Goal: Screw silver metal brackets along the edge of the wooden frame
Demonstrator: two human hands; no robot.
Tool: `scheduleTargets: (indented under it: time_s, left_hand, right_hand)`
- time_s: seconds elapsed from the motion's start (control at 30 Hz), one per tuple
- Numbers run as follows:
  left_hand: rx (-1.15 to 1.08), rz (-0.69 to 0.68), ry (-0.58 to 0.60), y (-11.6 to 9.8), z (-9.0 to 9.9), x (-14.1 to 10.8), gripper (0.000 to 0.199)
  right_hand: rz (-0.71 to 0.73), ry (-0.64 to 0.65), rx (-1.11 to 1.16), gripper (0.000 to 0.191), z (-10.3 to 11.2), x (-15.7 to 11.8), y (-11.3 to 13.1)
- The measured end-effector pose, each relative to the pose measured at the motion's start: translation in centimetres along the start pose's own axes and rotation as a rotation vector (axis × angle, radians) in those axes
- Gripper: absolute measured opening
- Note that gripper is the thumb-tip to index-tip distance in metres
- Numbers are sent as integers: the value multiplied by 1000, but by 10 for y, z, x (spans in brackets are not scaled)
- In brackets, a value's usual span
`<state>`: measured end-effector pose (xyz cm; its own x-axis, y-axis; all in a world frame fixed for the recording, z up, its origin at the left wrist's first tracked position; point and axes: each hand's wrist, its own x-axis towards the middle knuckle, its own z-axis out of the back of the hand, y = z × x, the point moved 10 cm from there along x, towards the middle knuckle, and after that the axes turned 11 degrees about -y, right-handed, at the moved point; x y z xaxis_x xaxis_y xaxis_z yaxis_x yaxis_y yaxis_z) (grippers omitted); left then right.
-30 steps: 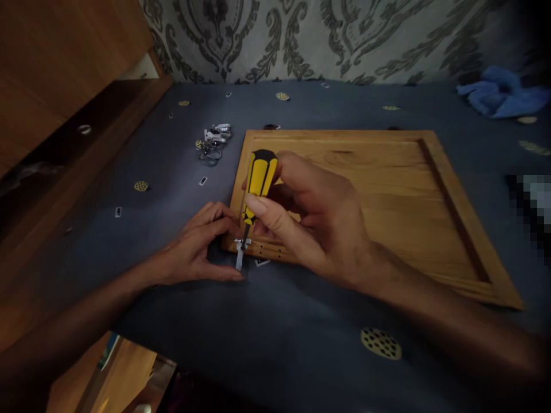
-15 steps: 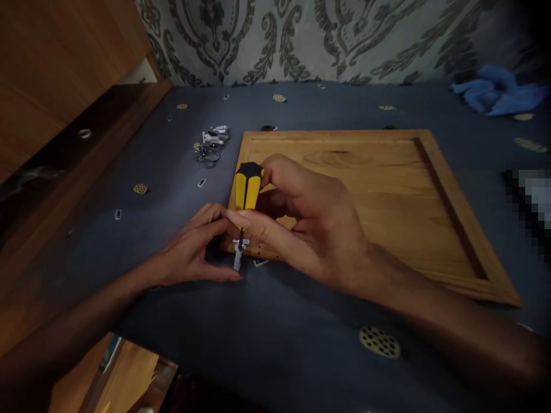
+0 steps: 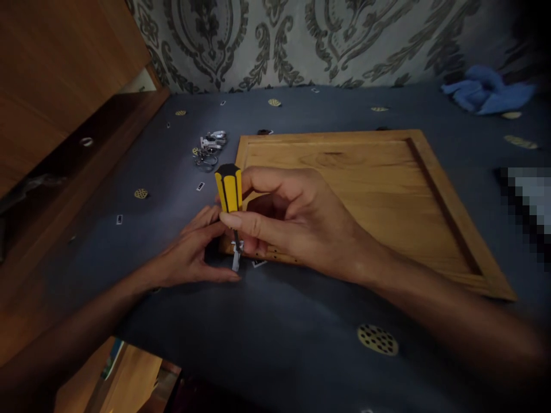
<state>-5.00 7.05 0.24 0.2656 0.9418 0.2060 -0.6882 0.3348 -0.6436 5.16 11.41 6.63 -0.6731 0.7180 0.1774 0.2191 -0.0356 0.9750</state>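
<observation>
My right hand (image 3: 297,223) is closed around a screwdriver (image 3: 230,189) with a yellow and black handle. Its shaft points down at a small metal hinge (image 3: 236,258) at the near left corner of a framed wooden panel (image 3: 361,189). My left hand (image 3: 193,252) rests beside that corner, thumb stretched out below the hinge and apart from the fingers, whose tips are partly hidden behind the right hand. Whether the left fingers press on the hinge or the panel cannot be made out. Small dark holes show along the panel's near edge.
Several metal hinges (image 3: 209,149) lie in a pile beyond the panel's left corner. A blue cloth (image 3: 488,92) sits at the back right, and a pixelated object (image 3: 531,195) at the right edge. A wooden cabinet (image 3: 69,63) stands on the left.
The screwdriver handle has shifted left and leans left now, with my right hand turned along with it. My left hand has stayed in about the same place. The whole view has shifted slightly.
</observation>
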Motion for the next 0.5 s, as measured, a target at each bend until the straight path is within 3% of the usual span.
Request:
scheduleTargets:
  time_s: [0.2,0.4,0.5]
  left_hand:
    - [-22,-6,-24,9,0,-7,63]
    - [-25,-36,-21,-3,4,-2,57]
    - [-29,-53,-24,-7,6,-2,54]
  right_hand:
    - [-7,-25,39,37,-8,15,-7]
    - [-8,39,-35,15,-7,17,1]
    - [-20,30,-2,18,-5,14,-1]
